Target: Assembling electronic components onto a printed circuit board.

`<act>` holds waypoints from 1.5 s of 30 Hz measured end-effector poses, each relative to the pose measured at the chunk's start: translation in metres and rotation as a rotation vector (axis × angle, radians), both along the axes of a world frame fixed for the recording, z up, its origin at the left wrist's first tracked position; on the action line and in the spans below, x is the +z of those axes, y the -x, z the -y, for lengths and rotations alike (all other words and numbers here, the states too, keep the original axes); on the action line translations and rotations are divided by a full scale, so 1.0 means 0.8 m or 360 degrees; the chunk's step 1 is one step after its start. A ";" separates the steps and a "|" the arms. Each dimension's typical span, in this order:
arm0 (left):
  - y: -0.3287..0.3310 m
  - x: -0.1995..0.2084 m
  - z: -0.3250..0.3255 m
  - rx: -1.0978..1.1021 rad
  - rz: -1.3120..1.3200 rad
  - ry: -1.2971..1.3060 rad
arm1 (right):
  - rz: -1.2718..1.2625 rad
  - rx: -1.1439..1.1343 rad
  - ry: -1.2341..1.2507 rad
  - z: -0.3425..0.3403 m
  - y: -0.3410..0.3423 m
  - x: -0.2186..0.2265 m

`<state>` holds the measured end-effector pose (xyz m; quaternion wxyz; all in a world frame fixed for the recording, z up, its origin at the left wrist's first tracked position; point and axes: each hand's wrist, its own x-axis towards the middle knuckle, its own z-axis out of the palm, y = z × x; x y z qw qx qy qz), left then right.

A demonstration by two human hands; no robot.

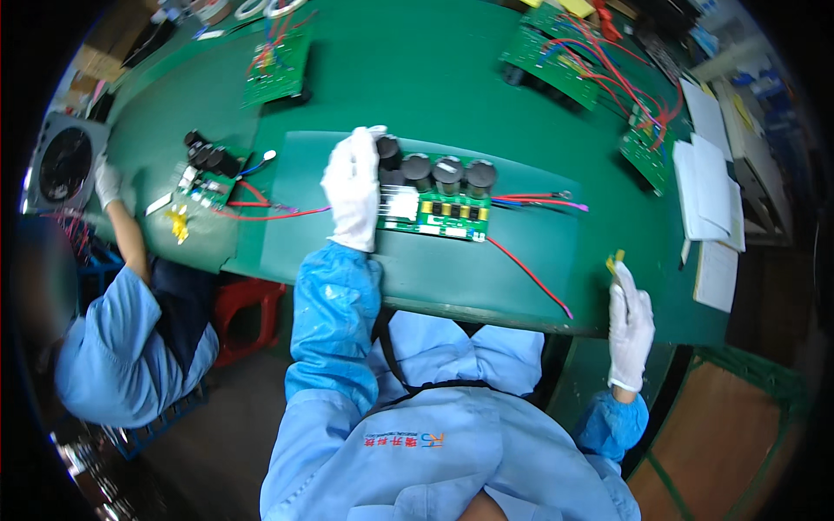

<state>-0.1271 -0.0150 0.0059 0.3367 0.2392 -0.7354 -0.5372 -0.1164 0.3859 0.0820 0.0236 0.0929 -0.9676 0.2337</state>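
Note:
A green circuit board (447,227) lies in front of me on a green mat, with a row of black cylindrical capacitors (448,174), a silver finned heat sink (399,204) and red and blue wires. My left hand (352,191), in a white glove, is closed over the board's left end; its fingertips are partly hidden. At the table's front edge, to the right, my gloved right hand (632,326) pinches a small yellow piece (615,260) at its fingertips, well apart from the board. What exactly that piece is cannot be made out.
More wired circuit boards sit at the back left (280,69), the back right (552,61) and to the left (208,182), beside a yellow scrap (178,224). Papers (702,187) line the right edge. A co-worker's gloved hand (108,182) touches a black-and-silver fan unit (65,165); a red stool (248,308) stands below.

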 end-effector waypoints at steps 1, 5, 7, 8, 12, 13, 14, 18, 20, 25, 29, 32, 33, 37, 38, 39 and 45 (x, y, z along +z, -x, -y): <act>-0.001 -0.002 0.002 -0.0002 -0.0010 -0.0011 | -0.0073 0.0063 0.0027 0.003 0.002 -0.005; -0.002 0.001 0.004 -0.0052 0.0045 0.0107 | -0.0209 0.0196 -0.0076 0.014 0.005 -0.013; -0.001 0.001 0.003 -0.0066 0.0010 0.0079 | -0.0218 0.0224 -0.0101 0.013 0.005 -0.015; 0.000 0.001 0.002 -0.0060 -0.0010 0.0045 | -0.0243 0.0243 -0.0096 0.015 0.005 -0.016; -0.004 0.008 0.005 0.0078 -0.0162 0.0193 | -0.0164 0.0365 0.0036 0.043 0.006 -0.011; -0.003 0.008 0.004 0.0122 -0.0223 0.0291 | -0.0118 0.0392 0.0073 0.052 0.006 -0.011; -0.006 0.025 -0.005 0.0145 -0.0295 0.0231 | -0.0154 0.0453 0.0111 0.058 0.009 -0.014; -0.025 0.063 -0.029 -0.0221 -0.0362 0.1291 | -0.0215 0.0665 0.0155 0.100 0.027 -0.008; -0.034 0.068 -0.053 -0.0625 -0.0300 0.1374 | -0.0155 0.0752 0.0060 0.117 0.040 -0.004; -0.045 0.032 -0.088 -0.0821 0.0181 0.1626 | -0.0354 0.1008 -0.0194 0.149 0.064 -0.012; -0.048 0.003 -0.096 -0.0694 0.0275 0.1802 | -0.0382 0.1152 -0.0347 0.162 0.075 -0.022; -0.048 -0.006 -0.100 -0.0632 0.0279 0.1891 | -0.0402 0.1222 -0.0486 0.161 0.075 -0.028; -0.048 -0.007 -0.101 -0.0619 0.0275 0.1915 | -0.0366 0.1226 -0.0525 0.161 0.075 -0.026; -0.050 -0.017 -0.097 -0.0602 0.0174 0.1934 | -0.0251 0.1264 -0.0533 0.158 0.072 -0.028; -0.050 -0.022 -0.094 -0.0599 0.0132 0.1939 | -0.0229 0.1275 -0.0503 0.157 0.072 -0.029; -0.050 -0.026 -0.093 -0.0595 0.0090 0.1943 | -0.0221 0.1274 -0.0508 0.157 0.072 -0.029; -0.048 -0.033 -0.090 -0.0616 0.0068 0.1883 | -0.0171 0.1288 -0.0484 0.158 0.073 -0.029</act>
